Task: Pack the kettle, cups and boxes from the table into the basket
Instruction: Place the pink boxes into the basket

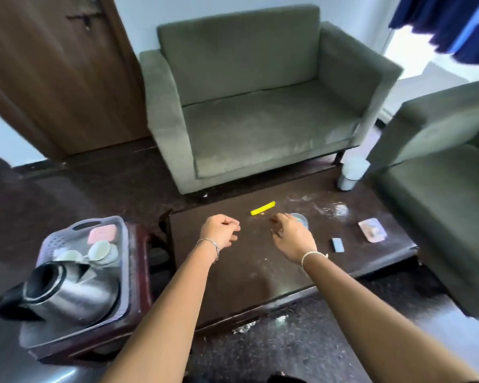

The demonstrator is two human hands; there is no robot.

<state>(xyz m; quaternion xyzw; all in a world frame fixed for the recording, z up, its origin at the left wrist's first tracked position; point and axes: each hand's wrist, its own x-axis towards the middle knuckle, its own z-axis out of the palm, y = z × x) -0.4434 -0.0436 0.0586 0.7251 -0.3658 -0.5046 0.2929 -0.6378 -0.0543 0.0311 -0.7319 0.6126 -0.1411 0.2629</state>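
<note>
A steel kettle with a black handle lies on its side in the grey plastic basket at the left, with pale cups and a pink box behind it. On the dark table lie a yellow stick-shaped box, a small blue box, a pink packet and a round clear lid or dish. My left hand hovers over the table, loosely curled and holding nothing. My right hand reaches over the round dish, fingers bent, nothing in it.
The basket rests on a low dark red stool left of the table. A green sofa stands behind, another green seat to the right. A white cylinder stands on the floor by the table's far right corner.
</note>
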